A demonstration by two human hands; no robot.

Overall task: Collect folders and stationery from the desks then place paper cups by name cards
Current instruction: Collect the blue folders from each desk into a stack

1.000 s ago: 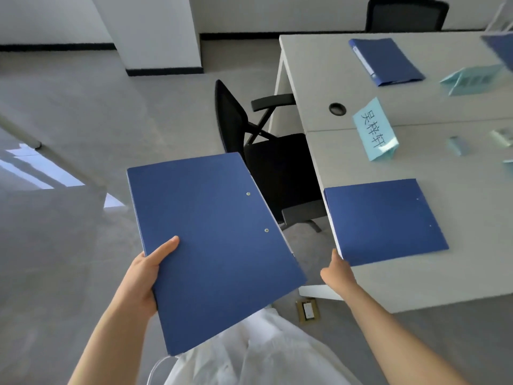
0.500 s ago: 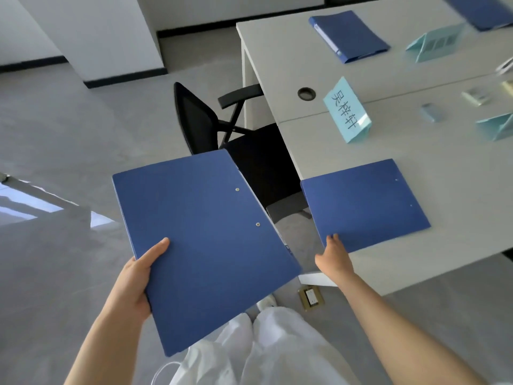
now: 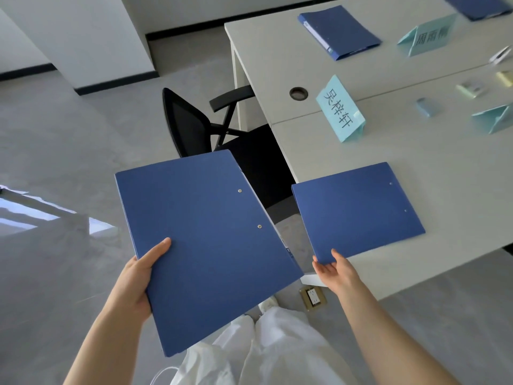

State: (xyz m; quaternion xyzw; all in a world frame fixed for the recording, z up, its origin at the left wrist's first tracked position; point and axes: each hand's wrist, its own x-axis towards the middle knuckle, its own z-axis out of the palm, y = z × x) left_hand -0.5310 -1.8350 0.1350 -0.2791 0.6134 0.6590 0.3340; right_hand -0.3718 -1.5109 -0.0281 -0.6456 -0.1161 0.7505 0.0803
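Note:
My left hand (image 3: 136, 282) grips a large blue folder (image 3: 205, 245) by its lower left edge, thumb on top, holding it in the air over my legs. A second blue folder (image 3: 358, 209) lies at the near left corner of the white desk (image 3: 433, 157), overhanging the edge. My right hand (image 3: 334, 269) pinches this folder's near corner, thumb on top and fingers underneath. A third blue folder (image 3: 338, 31) lies on the far desk. A light blue name card (image 3: 341, 109) stands behind the second folder.
A black office chair (image 3: 194, 126) is tucked at the desk's left end. More name cards (image 3: 429, 38) and small stationery pieces (image 3: 426, 107) lie on the right of the desk. Another blue folder (image 3: 477, 5) sits at the top right. A floor socket (image 3: 313, 297) lies by my feet.
My right hand has moved from the desk edge onto the second folder's near corner and taken hold of it. The view has shifted closer to the desk. The left hand still holds its folder.

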